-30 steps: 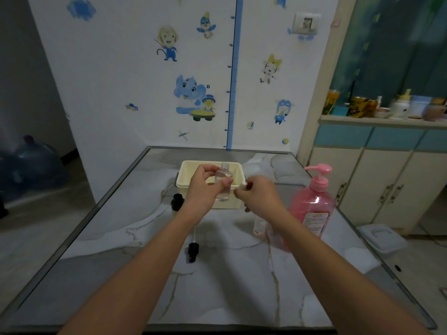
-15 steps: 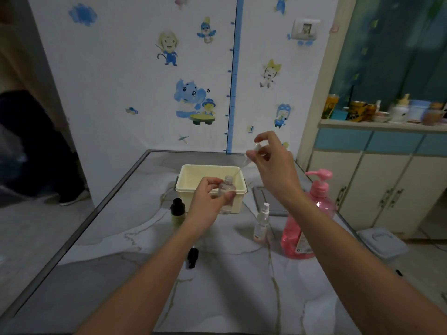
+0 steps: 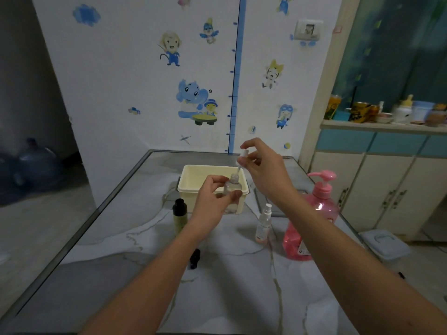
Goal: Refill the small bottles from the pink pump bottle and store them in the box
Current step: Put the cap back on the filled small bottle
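Over the cream box (image 3: pixel 193 176), the left hand (image 3: pixel 212 201) is gripping a small clear bottle (image 3: pixel 232 189) upright, thumb in front, fingers curled behind it. Just above, the right hand (image 3: pixel 263 165) is pinching a white spray cap (image 3: pixel 243 155), its thin tube dipping into the bottle's neck. Beside the right forearm, the pink pump bottle (image 3: pixel 314 213) is standing on the table (image 3: pixel 121 274).

White wall (image 3: pixel 135 68) w/ cartoon animal stickers (image 3: pixel 193 100) & a blue height-chart strip (image 3: pixel 235 76); light switch (image 3: pixel 309 30) upper right. Grey marble-look table (image 3: pixel 116 269). Right: cream cabinet (image 3: pixel 377 187) w/ blue drawers, jars and cans on top, dark teal window (image 3: pixel 399 44) behind. Dim doorway left, water jug (image 3: pixel 36 160) on floor.
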